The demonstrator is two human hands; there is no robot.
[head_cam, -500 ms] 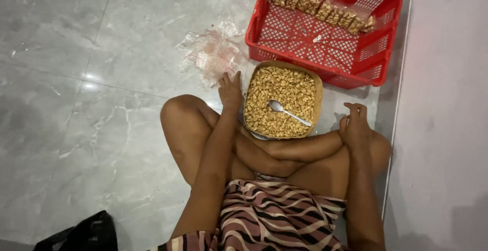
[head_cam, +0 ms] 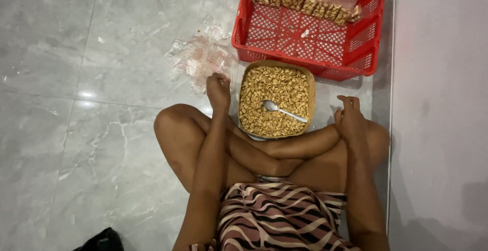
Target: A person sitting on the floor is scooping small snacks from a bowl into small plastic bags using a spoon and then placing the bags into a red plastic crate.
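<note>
the left hand [head_cam: 218,91], fingers curled down, reaches the near edge of the pile of clear plastic bags [head_cam: 199,58], which spreads far-left of it. the right hand [head_cam: 349,119], fingers loosely spread, rests on the knee, well apart.

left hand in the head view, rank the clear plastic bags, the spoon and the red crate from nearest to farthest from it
From the left hand:
1. Clear plastic bags, on the floor just beyond and left of the fingers.
2. Spoon, to the right, lying on the peanuts in the woven basket.
3. Red crate, farther up and right, behind the basket; its near corner comes closer, but its bulk lies farthest.
</note>
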